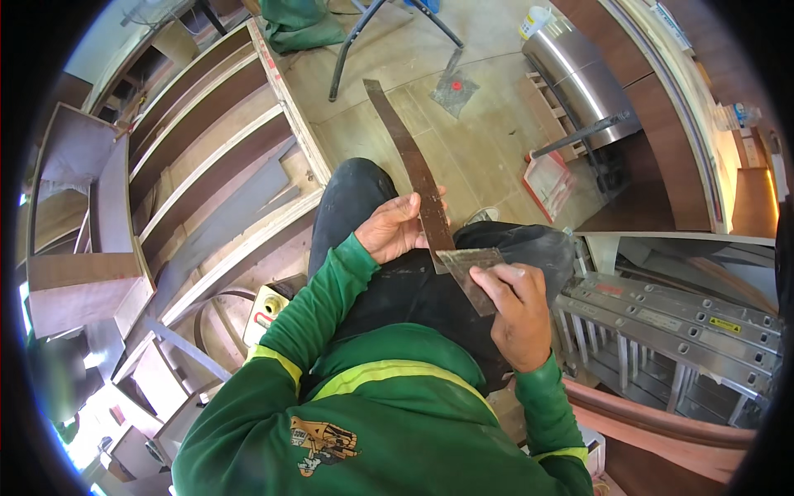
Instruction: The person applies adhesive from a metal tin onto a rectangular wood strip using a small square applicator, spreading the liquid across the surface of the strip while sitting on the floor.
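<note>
A long, thin strip of brown laminate (pixel 417 167) runs from above my lap out over the tiled floor. Around the strip's near part my left hand (pixel 397 226) is closed, thumb on one edge and fingertips showing at the other. My right hand (pixel 518 310) grips a flat, worn plate (pixel 472 273), perhaps a scraper or sanding pad, whose upper left corner overlaps the strip's near end. Whether the two touch there I cannot tell. Both hands are above my dark trousers.
An open wooden shelf frame (pixel 298 149) lies at the left, with grey offcuts (pixel 229 214) in it. A yellow-and-white container (pixel 263 313) is by my left elbow. At the right are a folded aluminium ladder (pixel 676 328), a red-edged dustpan (pixel 549 189) and a steel cylinder (pixel 580 74).
</note>
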A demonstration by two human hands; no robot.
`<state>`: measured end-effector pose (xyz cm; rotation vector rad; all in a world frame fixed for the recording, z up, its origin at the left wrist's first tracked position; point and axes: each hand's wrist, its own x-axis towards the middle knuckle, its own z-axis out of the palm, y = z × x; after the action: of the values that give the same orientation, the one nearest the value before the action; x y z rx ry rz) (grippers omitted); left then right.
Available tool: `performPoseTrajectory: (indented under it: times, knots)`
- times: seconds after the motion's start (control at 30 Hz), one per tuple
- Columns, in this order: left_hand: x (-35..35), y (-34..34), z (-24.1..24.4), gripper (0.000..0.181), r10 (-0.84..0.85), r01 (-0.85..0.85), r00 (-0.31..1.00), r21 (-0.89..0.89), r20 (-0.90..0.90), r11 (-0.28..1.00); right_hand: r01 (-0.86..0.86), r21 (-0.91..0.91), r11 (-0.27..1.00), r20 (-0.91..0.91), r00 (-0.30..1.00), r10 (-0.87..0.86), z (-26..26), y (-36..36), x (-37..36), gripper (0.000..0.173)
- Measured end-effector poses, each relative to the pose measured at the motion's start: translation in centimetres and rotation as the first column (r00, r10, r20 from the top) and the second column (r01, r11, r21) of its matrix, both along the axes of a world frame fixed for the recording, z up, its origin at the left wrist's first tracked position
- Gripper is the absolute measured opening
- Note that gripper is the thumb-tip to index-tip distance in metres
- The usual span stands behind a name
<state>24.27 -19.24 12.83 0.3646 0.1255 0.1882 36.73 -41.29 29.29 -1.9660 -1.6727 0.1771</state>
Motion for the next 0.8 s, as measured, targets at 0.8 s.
performPoseTrajectory:
  times: [0.8]
  knots:
    - [1.7, 3.5, 3.2, 0.07, 0.076, -0.085, 0.996, 0.226, 0.051, 0.97, -0.01, 0.102, 0.995, 0.011, 1.0, 0.009, 0.1, 0.7, -1.3, 0.053]
